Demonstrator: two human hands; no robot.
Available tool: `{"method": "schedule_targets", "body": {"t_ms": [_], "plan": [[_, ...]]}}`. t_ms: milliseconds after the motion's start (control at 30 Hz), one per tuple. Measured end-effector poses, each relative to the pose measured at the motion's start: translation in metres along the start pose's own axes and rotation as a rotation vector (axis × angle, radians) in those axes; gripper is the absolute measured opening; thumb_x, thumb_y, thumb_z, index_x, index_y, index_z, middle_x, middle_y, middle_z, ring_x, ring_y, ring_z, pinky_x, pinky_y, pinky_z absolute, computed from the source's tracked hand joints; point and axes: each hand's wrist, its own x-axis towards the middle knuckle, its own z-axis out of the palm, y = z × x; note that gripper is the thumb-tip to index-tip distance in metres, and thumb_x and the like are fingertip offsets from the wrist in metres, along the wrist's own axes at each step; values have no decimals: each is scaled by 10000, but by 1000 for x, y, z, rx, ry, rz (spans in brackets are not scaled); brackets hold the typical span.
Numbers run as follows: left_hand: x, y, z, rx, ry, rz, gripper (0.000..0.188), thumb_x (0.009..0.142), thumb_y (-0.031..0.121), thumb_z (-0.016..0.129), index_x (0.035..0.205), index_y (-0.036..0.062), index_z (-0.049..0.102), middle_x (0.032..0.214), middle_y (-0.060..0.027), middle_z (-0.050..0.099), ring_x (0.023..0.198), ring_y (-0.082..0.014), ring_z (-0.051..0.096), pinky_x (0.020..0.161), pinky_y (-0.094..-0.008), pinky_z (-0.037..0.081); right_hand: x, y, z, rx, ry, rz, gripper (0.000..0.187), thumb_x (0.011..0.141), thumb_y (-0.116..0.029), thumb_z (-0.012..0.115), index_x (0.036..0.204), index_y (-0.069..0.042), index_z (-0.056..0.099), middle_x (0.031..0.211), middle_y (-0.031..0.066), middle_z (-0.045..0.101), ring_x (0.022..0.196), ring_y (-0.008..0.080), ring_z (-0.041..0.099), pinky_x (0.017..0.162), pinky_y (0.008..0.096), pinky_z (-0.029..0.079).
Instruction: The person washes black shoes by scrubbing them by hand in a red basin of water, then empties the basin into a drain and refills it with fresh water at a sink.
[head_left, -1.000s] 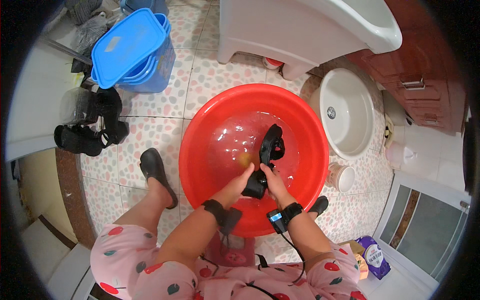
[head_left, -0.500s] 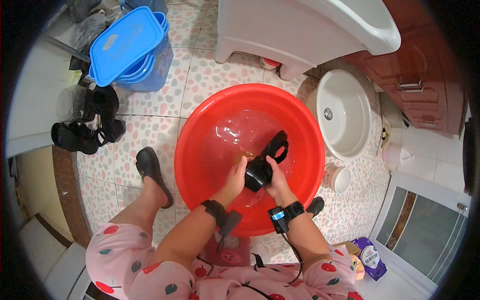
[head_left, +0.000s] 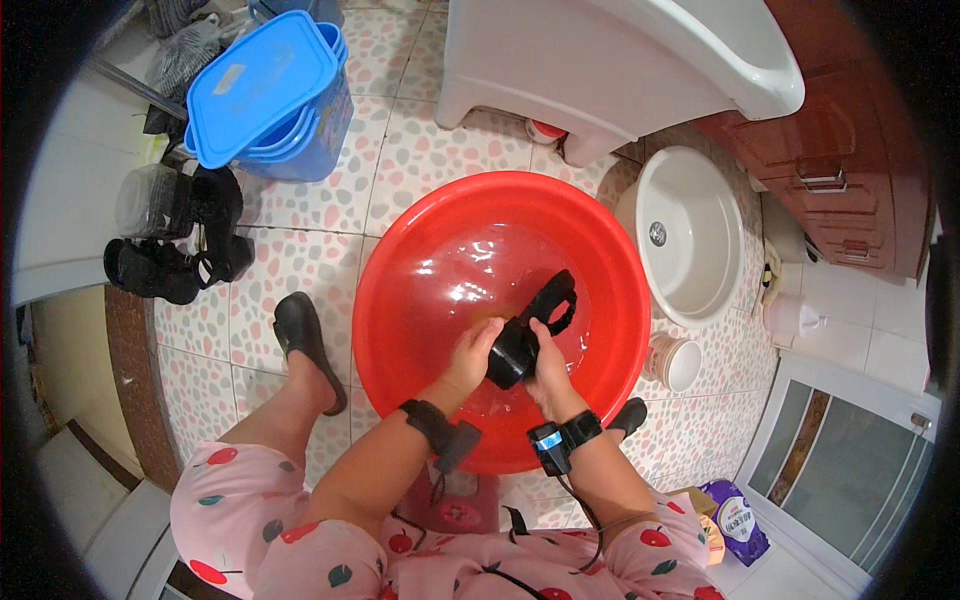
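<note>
Between both hands, over the water in a big red basin, is a wet black shoe, apparently a sandal. Its glossy rounded end points toward me, and its open strap loop reaches away to the right. My left hand is closed against the shoe's left side. Along the right side my right hand grips it, thumb on top near the strap. The undersides of the shoe and the fingertips are hidden. Each wrist wears a black strap with a small device.
At right stand a white basin and a small pale tub. Lidded blue buckets stand far left, with black shoes nearer. A white sink pedestal rises at the back, and a purple package lies near right.
My hands keep their hold on the shoe and have shifted only slightly. Its strap end sits a little lower in the picture. The surroundings have moved slightly with the view.
</note>
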Motion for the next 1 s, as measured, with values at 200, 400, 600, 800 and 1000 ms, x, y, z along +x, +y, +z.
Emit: {"method": "schedule_targets", "body": {"t_ms": [200,400,600,800,1000], "plan": [[2,14,8,-222,-125,-161,509,935,454,442,1104,1,602,1050,-45,620,967,-136,563,874,-273,409,8,-5,-19,27,-60,8,360,906,-369,545,1036,-35,576,945,88,639,836,227,632,746,353,517],[1,13,14,-131,-12,-252,649,943,551,336,1153,-15,573,1069,-88,620,971,-169,578,886,-291,420,8,-1,-19,30,-64,13,369,894,-361,570,1047,-25,564,953,92,636,870,225,623,782,358,505],[-3,-6,16,-61,118,-46,579,956,473,349,1001,-34,625,918,-111,653,874,-203,600,814,-329,442,0,6,-11,-14,1,-59,384,879,-372,587,1045,-26,565,940,84,630,811,213,621,737,345,504],[-5,-9,14,-1,91,19,505,968,403,381,1045,-39,612,963,-75,636,877,-160,585,829,-288,432,-5,5,-11,-74,57,-63,387,881,-365,580,1051,-18,564,916,76,621,776,208,617,710,343,505],[-1,-22,8,-70,55,55,455,951,365,396,1001,-23,628,904,-139,650,863,-210,605,784,-315,442,2,3,-9,-116,62,-94,411,882,-372,577,1073,-8,558,925,75,617,817,190,613,737,324,491]]}}
